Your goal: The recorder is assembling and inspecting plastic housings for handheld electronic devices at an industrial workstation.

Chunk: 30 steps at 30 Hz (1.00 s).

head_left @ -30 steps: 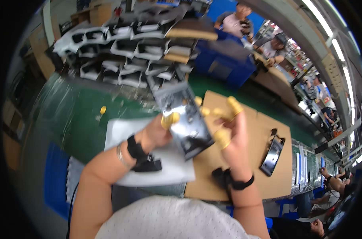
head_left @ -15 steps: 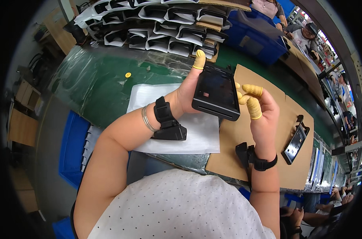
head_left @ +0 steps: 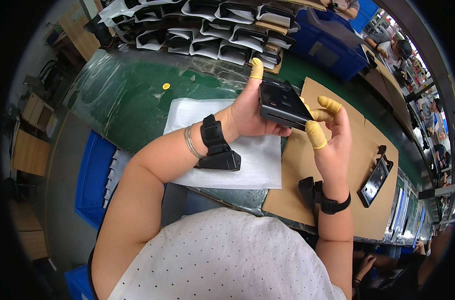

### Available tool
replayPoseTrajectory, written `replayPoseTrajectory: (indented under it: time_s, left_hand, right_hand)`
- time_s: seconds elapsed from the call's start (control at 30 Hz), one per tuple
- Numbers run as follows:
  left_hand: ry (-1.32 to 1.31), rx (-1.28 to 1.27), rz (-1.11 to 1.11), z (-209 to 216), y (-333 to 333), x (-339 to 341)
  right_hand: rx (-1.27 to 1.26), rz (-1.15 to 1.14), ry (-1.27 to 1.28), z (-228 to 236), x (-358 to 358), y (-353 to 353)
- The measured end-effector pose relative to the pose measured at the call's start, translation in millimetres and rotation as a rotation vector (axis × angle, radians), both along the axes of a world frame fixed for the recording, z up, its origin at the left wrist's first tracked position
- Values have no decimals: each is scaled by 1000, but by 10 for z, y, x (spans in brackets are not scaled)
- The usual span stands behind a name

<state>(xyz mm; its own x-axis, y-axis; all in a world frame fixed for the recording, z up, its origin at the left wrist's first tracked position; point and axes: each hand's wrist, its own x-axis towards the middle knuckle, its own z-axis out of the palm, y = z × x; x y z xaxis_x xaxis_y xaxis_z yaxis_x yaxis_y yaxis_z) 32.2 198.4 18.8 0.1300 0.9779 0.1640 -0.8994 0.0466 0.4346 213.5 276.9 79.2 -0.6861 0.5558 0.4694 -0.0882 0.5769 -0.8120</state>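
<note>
A shallow black plastic housing [head_left: 283,104] with openings in its face is held up above the white foam sheet [head_left: 252,167]. My left hand [head_left: 246,116] grips its left side, the thumb in a yellow finger cot raised past the edge and the other fingers underneath. At the housing's right edge and near corner, my right hand [head_left: 336,140] pinches it with yellow-cotted thumb and fingers; some of those fingertips are hidden behind it. A second black frame-like part [head_left: 373,185] with a shiny face lies on the brown cardboard [head_left: 300,182], right of my right hand.
Stacked black parts in white wrapping [head_left: 220,37] line the back of the green table [head_left: 132,110]. A loose yellow finger cot [head_left: 166,86] lies at left. Blue bins stand at back right [head_left: 327,47] and lower left [head_left: 90,185]. Other people sit along the right.
The housing has tilted flatter and shifted slightly right. My right thumb and fingers have closed in on its right edge and corner. The second black part stays on the cardboard.
</note>
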Motion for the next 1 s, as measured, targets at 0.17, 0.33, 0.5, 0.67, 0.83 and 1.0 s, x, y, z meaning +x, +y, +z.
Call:
replayPoseTrajectory:
  time_s: [0.17, 0.33, 0.5, 0.67, 0.83, 1.0]
  left_hand:
    - [21, -20, -6, -11, 12, -4]
    - [5, -33, 1, -8, 6, 5]
    - [85, -105, 102, 40, -21, 15]
    - [133, -161, 204, 95, 19, 23]
    - [172, -144, 247, 108, 34, 24]
    - [125, -160, 168, -13, 40, 4]
  right_hand:
    - [-1, -7, 4, -2, 2, -1]
    - [23, -1, -23, -22, 10, 14]
    - [-53, 31, 7, -93, -11, 38]
    - [-162, 74, 81, -55, -26, 23]
    - [-201, 93, 77, -62, 0, 62]
    - [-232, 64, 77, -122, 2, 54]
